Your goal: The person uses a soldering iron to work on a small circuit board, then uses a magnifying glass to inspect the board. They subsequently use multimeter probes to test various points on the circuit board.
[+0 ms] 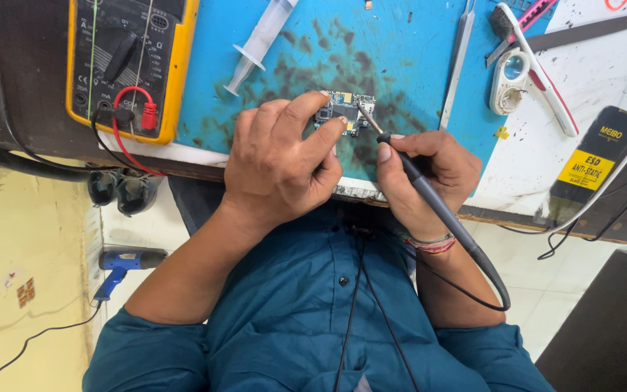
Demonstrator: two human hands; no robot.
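A small blue circuit board (343, 110) lies on a stained blue work mat (393, 51). My left hand (281, 163) pinches the board's near edge between thumb and forefinger. My right hand (429, 174) grips a dark soldering iron (429, 196) like a pen, its metal tip touching the board's right side. The iron's cable loops down past my right wrist, which wears thread bands.
A yellow multimeter (128, 62) with red and black leads sits at the left. A plastic syringe (259, 43), tweezers (457, 65), a small magnifier (509, 80) and a white brush (538, 72) lie on the bench. A blue tool (121, 265) rests on the floor.
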